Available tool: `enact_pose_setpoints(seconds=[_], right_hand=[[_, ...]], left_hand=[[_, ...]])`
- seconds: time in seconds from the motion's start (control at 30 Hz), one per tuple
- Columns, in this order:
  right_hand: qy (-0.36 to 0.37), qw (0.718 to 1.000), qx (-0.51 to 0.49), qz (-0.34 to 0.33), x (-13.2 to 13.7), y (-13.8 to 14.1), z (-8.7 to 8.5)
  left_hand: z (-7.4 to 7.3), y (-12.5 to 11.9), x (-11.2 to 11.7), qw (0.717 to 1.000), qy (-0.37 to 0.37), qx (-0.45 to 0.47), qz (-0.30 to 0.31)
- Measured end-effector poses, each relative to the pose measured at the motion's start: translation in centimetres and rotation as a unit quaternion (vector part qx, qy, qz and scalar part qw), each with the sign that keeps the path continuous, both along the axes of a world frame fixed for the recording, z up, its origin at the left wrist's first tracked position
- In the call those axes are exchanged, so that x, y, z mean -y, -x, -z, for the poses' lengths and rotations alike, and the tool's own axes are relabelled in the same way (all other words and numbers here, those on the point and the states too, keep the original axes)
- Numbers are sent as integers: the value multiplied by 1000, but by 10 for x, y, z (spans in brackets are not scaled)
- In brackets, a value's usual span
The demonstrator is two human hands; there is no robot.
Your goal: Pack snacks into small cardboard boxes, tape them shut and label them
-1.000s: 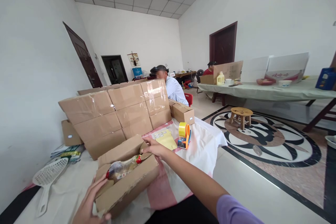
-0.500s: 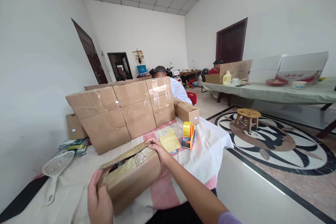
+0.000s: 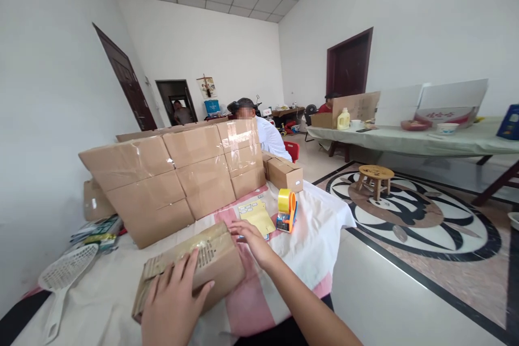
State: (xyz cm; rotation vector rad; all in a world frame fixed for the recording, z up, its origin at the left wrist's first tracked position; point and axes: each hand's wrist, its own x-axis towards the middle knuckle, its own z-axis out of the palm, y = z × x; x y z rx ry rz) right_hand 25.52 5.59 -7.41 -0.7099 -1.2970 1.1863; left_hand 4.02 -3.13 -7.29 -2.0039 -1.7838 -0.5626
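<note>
A brown cardboard box lies on the cloth-covered table in front of me, its top flaps pressed down. My left hand rests flat on the top of the box with fingers spread. At the far right end, my right hand is open, its fingers stretched out by the box's upper corner; I cannot tell whether they touch it. Beyond that hand stands an orange tape dispenser with a yellow roll. A yellow sheet of labels lies between the dispenser and the box.
Stacked cardboard boxes form a wall across the table. A smaller box sits at their right end, near a person in white. A white slotted scoop lies at left beside plastic packets. A wooden stool stands on the floor.
The gap between the box's top flaps has closed. My left hand has moved from the box's near left end onto its top. My right hand's fingers have straightened at the far end.
</note>
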Motion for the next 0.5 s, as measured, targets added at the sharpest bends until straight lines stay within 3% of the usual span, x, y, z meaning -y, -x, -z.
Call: enact_pose_setpoints(seconds=[0.13, 0.27, 0.37, 0.5], right_hand=[[-44, 973, -19, 224, 11, -67, 2], [-19, 917, -37, 397, -11, -147, 8], [8, 913, -31, 406, -39, -181, 13], [26, 949, -7, 313, -74, -182, 22]], left_hand=[[-2, 4, -12, 1000, -9, -17, -24], [-1, 3, -36, 998, -36, 40, 25], [1, -1, -55, 992, -24, 110, 54], [5, 12, -82, 968, -5, 227, 108]])
